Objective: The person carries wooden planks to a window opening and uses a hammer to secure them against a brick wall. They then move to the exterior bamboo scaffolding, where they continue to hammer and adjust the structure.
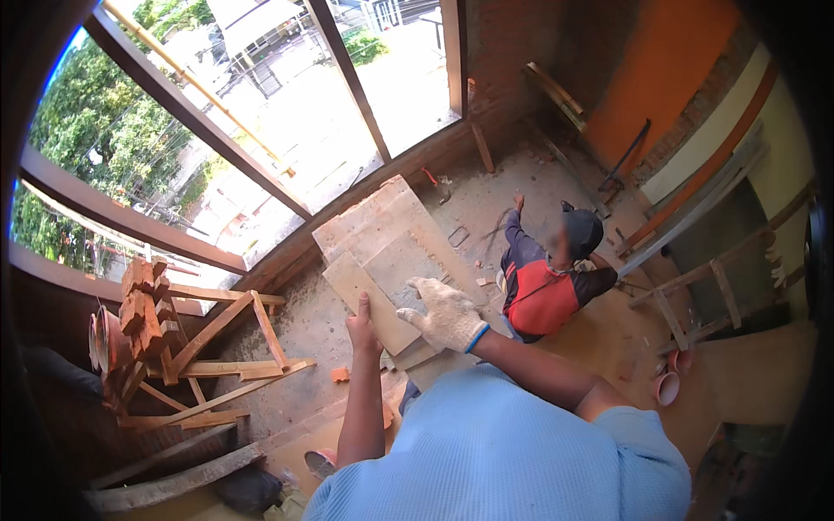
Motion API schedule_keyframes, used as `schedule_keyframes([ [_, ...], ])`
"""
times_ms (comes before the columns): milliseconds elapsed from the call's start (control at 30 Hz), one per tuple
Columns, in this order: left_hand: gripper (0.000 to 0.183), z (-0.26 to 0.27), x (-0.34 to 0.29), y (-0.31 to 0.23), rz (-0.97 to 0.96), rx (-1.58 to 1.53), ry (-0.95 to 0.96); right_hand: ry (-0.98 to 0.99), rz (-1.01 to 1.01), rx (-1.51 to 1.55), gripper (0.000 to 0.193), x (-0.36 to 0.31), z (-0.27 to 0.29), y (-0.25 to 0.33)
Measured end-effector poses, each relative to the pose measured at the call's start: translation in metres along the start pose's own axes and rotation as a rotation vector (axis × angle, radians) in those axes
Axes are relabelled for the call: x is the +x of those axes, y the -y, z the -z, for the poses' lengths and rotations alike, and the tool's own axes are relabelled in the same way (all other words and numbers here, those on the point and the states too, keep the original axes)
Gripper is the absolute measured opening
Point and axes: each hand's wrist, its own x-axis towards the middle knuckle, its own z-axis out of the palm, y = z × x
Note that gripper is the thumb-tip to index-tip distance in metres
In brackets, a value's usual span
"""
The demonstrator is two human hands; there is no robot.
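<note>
My left hand (363, 334) is bare and closed round the near left edge of a narrow light board (369, 300), thumb up along its side. Over the boards, my right hand (445, 317) wears a cream knitted glove with a blue and yellow cuff. Its thumb and fingers are apart, and no object shows between them. Beside its fingertips lies a grey patch of what looks like mortar (404, 293). The narrow board rests on or against wider, dusty boards (373, 221) that reach toward the window wall. Whether the glove touches the boards is hard to tell.
A co-worker (552, 291) in a red and dark shirt and dark cap crouches at the right. Left stand a wooden trestle (230, 369) and stacked bricks (142, 304). Large window frames (347, 78) line the far left. Buckets (667, 388) and a wooden ladder-like frame (725, 293) stand right.
</note>
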Motion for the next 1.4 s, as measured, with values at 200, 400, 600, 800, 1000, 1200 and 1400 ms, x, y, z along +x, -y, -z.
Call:
schedule_keyframes([
  [200, 0.053, -0.039, 0.078, -0.016, 0.054, -0.11, 0.069, 0.105, -0.19, 0.003, 0.044, 0.101, -0.013, 0.006],
  [400, 0.059, -0.053, 0.195, -0.031, 0.1, 0.239, 0.107, 0.026, -0.171, 0.387, 0.031, 0.188, 0.011, -0.041],
  [600, 0.056, -0.119, 0.37, -0.046, -0.09, 0.243, 0.254, -0.369, -0.089, 0.702, 0.027, 0.286, 0.106, -0.138],
  [800, 0.07, -0.221, 0.508, -0.084, 0.167, 0.161, 0.546, -0.734, -0.674, 0.644, 0.031, 0.344, 0.243, -0.276],
  [1000, 0.061, -0.29, 0.619, -0.041, 0.265, 0.384, 0.784, -1.059, -0.612, 0.86, 0.029, 0.34, 0.263, -0.365],
  [1200, 0.033, -0.395, 0.63, -0.019, 0.304, 0.718, 0.948, -1.178, -0.704, 0.53, 0.037, 0.291, 0.263, -0.414],
  [1400, 0.067, -0.593, 0.639, 0.052, 0.206, 0.703, 1.556, -1.437, -0.846, 0.026, 0.049, 0.234, 0.339, -0.508],
])
